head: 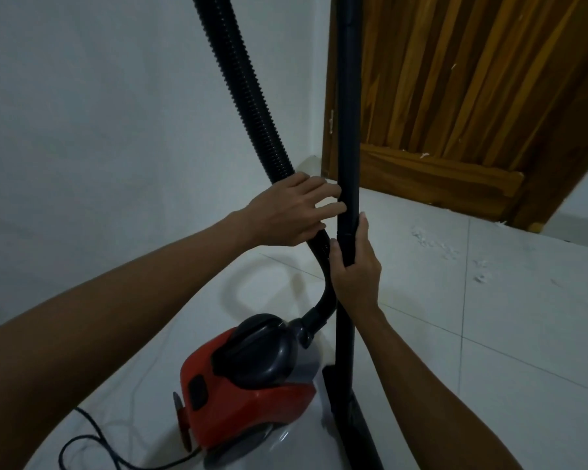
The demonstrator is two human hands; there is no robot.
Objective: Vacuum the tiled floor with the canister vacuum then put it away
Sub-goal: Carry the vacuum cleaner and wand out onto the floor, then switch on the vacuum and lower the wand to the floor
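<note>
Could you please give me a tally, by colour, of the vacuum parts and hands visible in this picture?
Red: 1, the canister body
Black: 4, the corrugated hose, the rigid wand, the floor head, the power cord
Bare hands: 2, the left hand on the hose, the right hand gripping the wand
Total: 7

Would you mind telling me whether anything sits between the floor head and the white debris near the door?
Nothing visible does. Bare tile lies between the floor head and the debris by the wooden door.
</note>
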